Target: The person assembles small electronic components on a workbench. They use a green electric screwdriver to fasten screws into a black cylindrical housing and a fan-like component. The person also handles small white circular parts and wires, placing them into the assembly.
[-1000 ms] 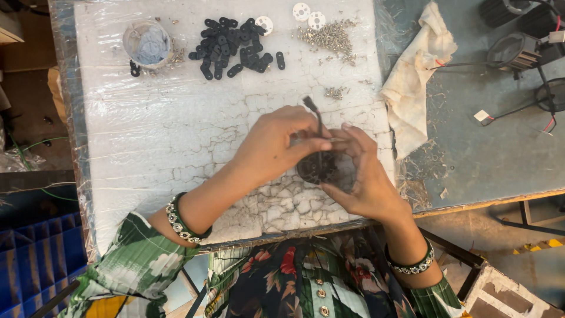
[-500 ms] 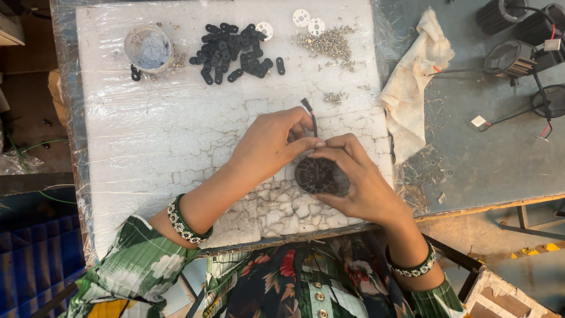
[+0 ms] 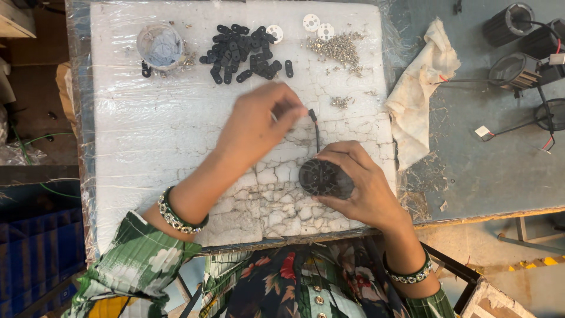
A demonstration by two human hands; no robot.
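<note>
My right hand (image 3: pixel 368 188) grips a round black motor-like part (image 3: pixel 323 178) and presses it on the cracked white foam board (image 3: pixel 153 147). A thin black wire (image 3: pixel 316 126) runs up from the part and ends in a small black plug. My left hand (image 3: pixel 259 126) hovers above the board just left of that wire, lifted off the part, its fingers curled together. Something thin and pale shows at its fingertips, but I cannot make out whether they hold it.
At the board's far edge lie a heap of small black link pieces (image 3: pixel 244 56), white discs (image 3: pixel 312 23), a pile of tiny screws (image 3: pixel 338 47) and a small round cup (image 3: pixel 160 46). A crumpled cloth (image 3: pixel 421 88) and wired black motors (image 3: pixel 515 70) lie on the grey table to the right.
My left hand has lifted off the black part and moved up and to the left. The right hand has turned the part and set it lower on the board, and the wire now stands free.
</note>
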